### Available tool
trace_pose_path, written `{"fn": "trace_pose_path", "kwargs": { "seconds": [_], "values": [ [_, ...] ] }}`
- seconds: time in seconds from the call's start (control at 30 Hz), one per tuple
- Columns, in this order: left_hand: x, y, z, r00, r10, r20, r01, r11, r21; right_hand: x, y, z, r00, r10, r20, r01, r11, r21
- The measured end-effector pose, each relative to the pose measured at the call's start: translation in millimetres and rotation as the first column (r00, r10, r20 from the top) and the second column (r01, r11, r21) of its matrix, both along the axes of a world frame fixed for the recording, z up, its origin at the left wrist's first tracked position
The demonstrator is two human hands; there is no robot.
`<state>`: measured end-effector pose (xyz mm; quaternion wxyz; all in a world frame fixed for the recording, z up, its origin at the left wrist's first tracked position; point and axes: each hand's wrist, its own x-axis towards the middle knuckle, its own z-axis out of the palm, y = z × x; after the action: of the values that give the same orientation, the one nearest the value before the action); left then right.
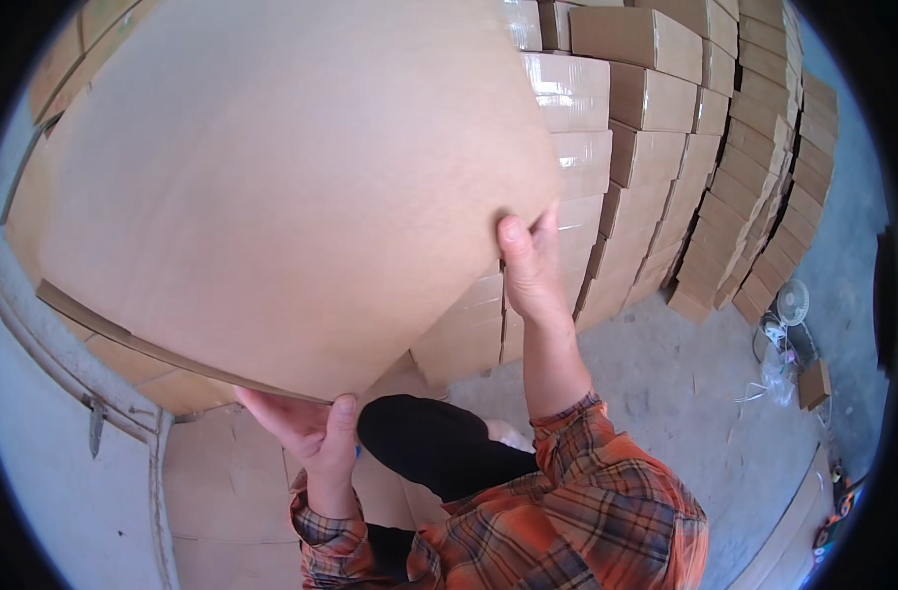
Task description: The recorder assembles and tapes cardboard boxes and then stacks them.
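A large brown cardboard box (292, 187) is held up in front of me, tilted, and fills much of the upper left. My left hand (306, 428) grips its near lower edge, thumb on the near face and fingers underneath. On the right side, my right hand (531, 261) clasps the box's edge with the thumb pressed on the face; its other fingers are mostly hidden behind. The far side of the box is out of sight.
Tall stacks of taped cardboard boxes (656, 147) rise behind and to the right. A white door (65, 442) is at the left. On the concrete floor (656, 393) stand a small fan (792, 302), a clear plastic bag (778, 379) and a small open box (814, 384). Flat cardboard (223, 482) lies below me.
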<state>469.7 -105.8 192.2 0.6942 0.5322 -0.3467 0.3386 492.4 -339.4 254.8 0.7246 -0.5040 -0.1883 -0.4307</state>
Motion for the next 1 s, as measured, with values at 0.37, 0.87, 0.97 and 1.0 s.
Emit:
{"fn": "trace_pose_path", "kwargs": {
  "seconds": [0.37, 0.87, 0.97, 1.0],
  "values": [
    [110, -186, 88, 0.914, -0.371, 0.162, 0.306, 0.896, 0.322, -1, -191, 87, 0.778, -0.573, 0.258, 0.56, 0.818, 0.126],
    [200, -406, 209, 0.903, -0.163, 0.398, -0.231, 0.596, 0.769, -48, -406, 190, 0.28, -0.954, 0.102, 0.932, 0.245, -0.266],
    [225, -435, 204, 0.828, -0.078, 0.555, -0.458, 0.476, 0.751, -41, -426, 191, 0.094, -0.987, 0.127, 0.949, 0.051, -0.31],
    [229, -441, 204, 0.747, -0.051, 0.663, -0.588, 0.412, 0.696, -38, -415, 192, 0.039, -0.986, 0.163, 0.949, -0.014, -0.314]
  ]
}}
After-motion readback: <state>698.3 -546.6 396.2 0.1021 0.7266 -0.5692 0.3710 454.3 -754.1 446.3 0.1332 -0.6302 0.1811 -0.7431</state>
